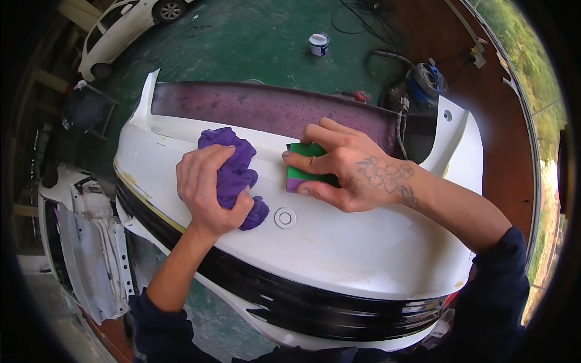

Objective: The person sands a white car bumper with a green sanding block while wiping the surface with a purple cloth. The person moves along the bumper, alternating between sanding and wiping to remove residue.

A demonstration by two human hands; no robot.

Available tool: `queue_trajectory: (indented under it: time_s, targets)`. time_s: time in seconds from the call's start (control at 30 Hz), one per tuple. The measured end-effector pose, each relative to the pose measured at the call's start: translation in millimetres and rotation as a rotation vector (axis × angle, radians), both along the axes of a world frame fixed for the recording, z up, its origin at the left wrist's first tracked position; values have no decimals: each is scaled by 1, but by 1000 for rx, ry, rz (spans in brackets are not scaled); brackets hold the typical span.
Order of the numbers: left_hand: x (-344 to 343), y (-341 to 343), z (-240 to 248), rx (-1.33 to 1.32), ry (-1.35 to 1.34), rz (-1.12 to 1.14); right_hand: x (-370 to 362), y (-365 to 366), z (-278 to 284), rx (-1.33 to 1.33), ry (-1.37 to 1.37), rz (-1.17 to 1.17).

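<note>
The left hand [212,187] is curled around one bunched purple cloth [233,172], its thumb toward the right; the cloth bulges out beyond the fingers and lies on one large white bumper [357,260]. The right hand [342,166] grips one green block [308,158] with a purple layer at its near side, thumb along that near side, one finger stretched across the top; the block sits over the bumper's upper face, just right of the cloth, with a narrow strip of white between them.

One round ring-shaped fitting [285,218] is set in the white surface, below and left of the block and just right of the cloth's lower end. Below both hands, smooth white runs down to one long black band [290,296]; to the right of the right hand it reaches the bumper's raised end. The far rim lies just beyond the right hand's fingers, and past it is a purplish-grey panel [242,109]. Left of the left hand, the surface extends to a curved edge with yellowish patches [130,178]. Farther off, beyond the hands, stand one can [319,45] and one white car [124,30] on a green floor [254,42].
</note>
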State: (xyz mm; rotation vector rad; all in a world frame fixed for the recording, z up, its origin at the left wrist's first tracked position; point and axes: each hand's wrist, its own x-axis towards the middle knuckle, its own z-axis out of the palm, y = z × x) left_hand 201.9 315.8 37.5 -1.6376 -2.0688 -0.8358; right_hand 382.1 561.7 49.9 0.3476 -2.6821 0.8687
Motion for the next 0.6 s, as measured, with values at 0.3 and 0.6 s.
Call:
queue_trajectory:
  time_s: [0.3,0.6]
  targets:
    - [2,7,1,23,19,2,-22,-6,2,53,3,-119]
    - [3,9,0,39,16,8,-29,-25,6,204,-108,-358]
